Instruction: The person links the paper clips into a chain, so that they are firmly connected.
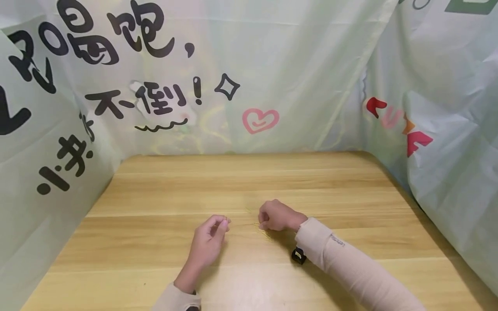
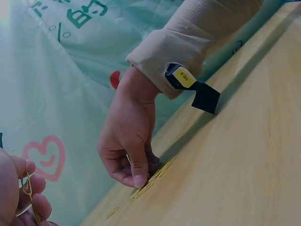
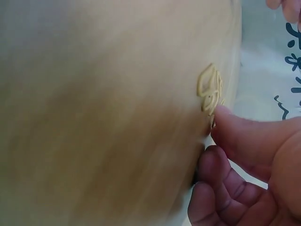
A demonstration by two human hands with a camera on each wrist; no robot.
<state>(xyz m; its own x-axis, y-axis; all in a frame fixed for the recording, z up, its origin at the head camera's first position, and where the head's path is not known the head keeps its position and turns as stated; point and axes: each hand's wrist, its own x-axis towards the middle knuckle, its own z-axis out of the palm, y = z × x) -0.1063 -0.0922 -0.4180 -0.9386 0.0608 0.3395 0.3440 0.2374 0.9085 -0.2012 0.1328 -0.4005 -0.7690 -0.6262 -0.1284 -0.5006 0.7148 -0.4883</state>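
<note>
In the left wrist view, my left hand [image 2: 14, 188] pinches thin gold paper clips [image 2: 29, 188] that hang linked between thumb and fingers. In the head view this left hand [image 1: 209, 239] is raised over the table, left of the scattered clips. My right hand [image 1: 278, 215] is down at the tabletop, its thumb and forefinger closing on a paper clip at the edge of the loose ones. Several gold paper clips [image 2: 143, 190] lie beside its fingertips. The right wrist view shows overlapping clips [image 3: 207, 87] just past the right thumb [image 3: 235, 129].
A pale wooden table [image 1: 155, 194] spreads under both hands. Light green printed cloth [image 1: 303, 65] hangs behind it and along both sides. One more clip [image 1: 248, 210] lies farther back, between the hands. A black wrist camera [image 1: 298, 255] juts below the right sleeve.
</note>
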